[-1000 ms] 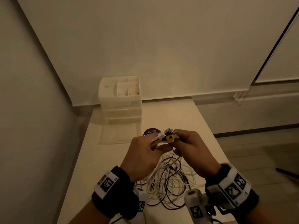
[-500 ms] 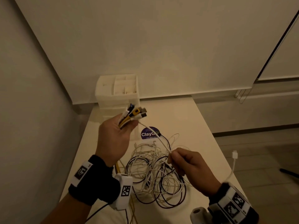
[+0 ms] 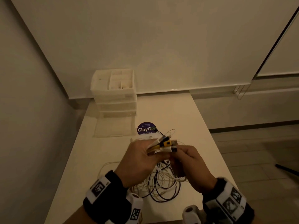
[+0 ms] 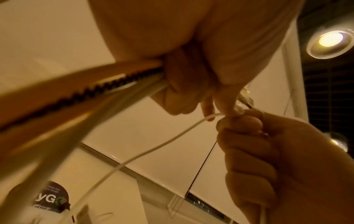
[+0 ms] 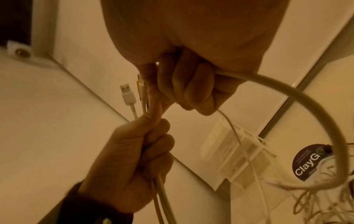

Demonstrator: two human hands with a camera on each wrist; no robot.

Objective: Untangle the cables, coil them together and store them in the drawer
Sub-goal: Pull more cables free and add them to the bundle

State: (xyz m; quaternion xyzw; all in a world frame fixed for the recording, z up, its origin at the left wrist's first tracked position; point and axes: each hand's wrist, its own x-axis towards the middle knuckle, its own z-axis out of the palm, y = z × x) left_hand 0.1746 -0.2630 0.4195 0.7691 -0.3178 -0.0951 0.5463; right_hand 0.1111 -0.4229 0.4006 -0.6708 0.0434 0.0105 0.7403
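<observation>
A tangle of white and dark cables (image 3: 161, 183) lies on the white table (image 3: 100, 159) under my hands. My left hand (image 3: 155, 152) grips a bundle of cable ends, and their plugs (image 3: 167, 144), one yellow, stick out to the right. In the right wrist view a white USB plug (image 5: 127, 95) stands above that fist. My right hand (image 3: 179, 156) is pressed against the left, fingers curled round a white cable (image 5: 287, 91) that loops down to the tangle. A thin white cable (image 4: 153, 145) runs off between the two hands. The small plastic drawer unit (image 3: 113, 92) stands at the table's far end.
The unit's bottom drawer (image 3: 113, 126) is pulled out toward me. A round purple sticker (image 3: 145, 129) lies on the table beside it. Walls close in on the left and behind. The table's right edge drops to a tiled floor (image 3: 250, 159).
Half a second ago my left hand held the plugs up and to the left while my right drew a white cable away. Both hands have come together again above the tangle.
</observation>
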